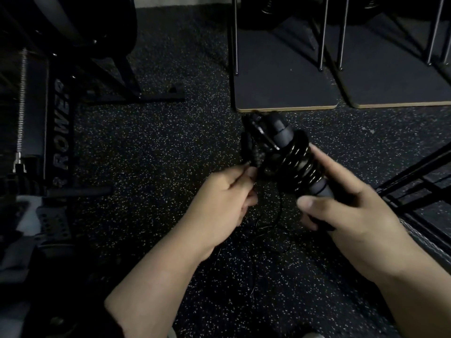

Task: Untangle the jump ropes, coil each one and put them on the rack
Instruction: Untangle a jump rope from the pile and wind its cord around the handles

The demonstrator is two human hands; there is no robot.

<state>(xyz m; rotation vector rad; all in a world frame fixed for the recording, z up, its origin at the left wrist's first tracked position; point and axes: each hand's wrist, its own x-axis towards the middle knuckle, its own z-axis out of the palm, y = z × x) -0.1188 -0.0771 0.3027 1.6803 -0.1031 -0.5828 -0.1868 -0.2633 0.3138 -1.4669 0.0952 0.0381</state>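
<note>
Coils of thin black jump-rope cord (296, 164) wrap a black foam handle (317, 189), held above the speckled rubber floor (146, 147). Right hand (346, 211) clamps the handle to steady it; left hand (224, 201) pinches the cord end (251, 154), likely keeping tension.

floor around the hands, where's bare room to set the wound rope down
Bare speckled floor lies between the rower frame and the left hand. Crowded: loose cord under the hands, boards ahead, black bars beside the right hand.
</note>
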